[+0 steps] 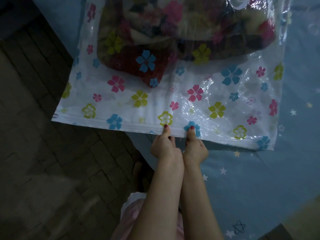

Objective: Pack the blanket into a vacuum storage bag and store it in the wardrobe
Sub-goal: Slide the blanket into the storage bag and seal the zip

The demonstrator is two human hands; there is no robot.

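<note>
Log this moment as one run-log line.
blanket: inside bag | left hand, right hand: pinching bag zip edge | bag on bed

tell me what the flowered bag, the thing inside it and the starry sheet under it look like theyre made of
Vacuum bag: thin clear plastic, glossy; it shows crinkled glare and printed flowers.
Blanket inside: looks like soft plush or fleece, matte and bunched in folds, though seen only through the film.
Bed sheet: woven fabric, probably cotton, matte blue with printed stars.
Both hands, left hand and right hand, pinch the bag's ridged seal strip.

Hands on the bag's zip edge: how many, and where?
2. Left hand and right hand pinch the zip strip of the vacuum bag side by side, near its middle.
</note>
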